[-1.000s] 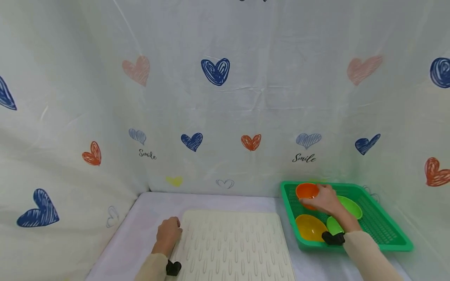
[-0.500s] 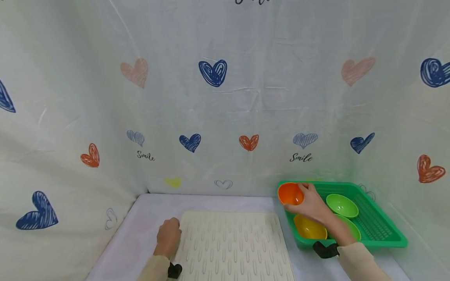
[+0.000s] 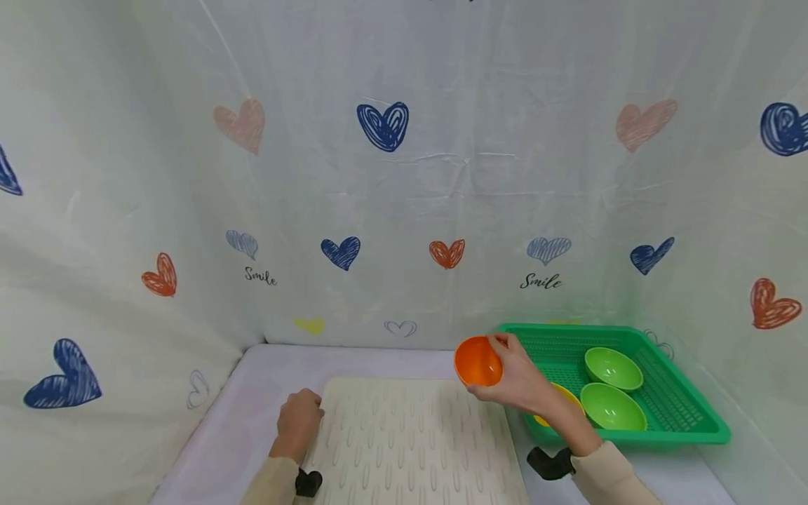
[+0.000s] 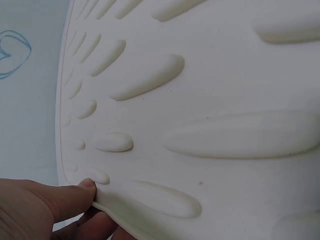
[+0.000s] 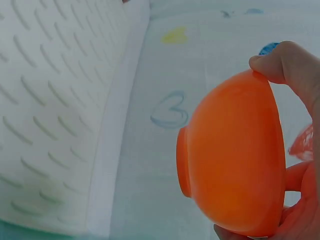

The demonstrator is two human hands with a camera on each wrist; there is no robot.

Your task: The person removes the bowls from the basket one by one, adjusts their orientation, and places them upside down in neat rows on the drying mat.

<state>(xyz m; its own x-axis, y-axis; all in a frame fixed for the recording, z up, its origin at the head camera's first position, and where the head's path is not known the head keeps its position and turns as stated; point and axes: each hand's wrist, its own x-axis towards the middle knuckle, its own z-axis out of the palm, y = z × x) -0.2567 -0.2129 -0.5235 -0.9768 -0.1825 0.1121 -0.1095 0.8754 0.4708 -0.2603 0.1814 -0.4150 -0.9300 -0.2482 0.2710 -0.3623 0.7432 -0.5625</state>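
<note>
An orange bowl (image 3: 473,362) is in my right hand (image 3: 514,375), above the far right corner of a cream mat with raised oval bumps (image 3: 410,435). In the right wrist view the thumb and fingers grip the bowl (image 5: 235,155) across its rim, and its foot points left. At the mat's left edge is my left hand (image 3: 298,424). The left wrist view shows that hand (image 4: 60,210) pinching the edge of the mat (image 4: 225,80), thumb on top and fingers curled below.
A green basket (image 3: 684,382) stands at the right of the table (image 3: 366,358). It holds two green bowls, a farther one (image 3: 614,369) and a nearer one (image 3: 612,407), and a yellow bowl (image 3: 570,396) partly hidden by my right forearm. A heart-printed curtain (image 3: 404,196) rises behind.
My right hand has lifted the orange bowl out of the green basket and carried it left, over the mat's far right corner. The left hand stays at the mat's left edge.
</note>
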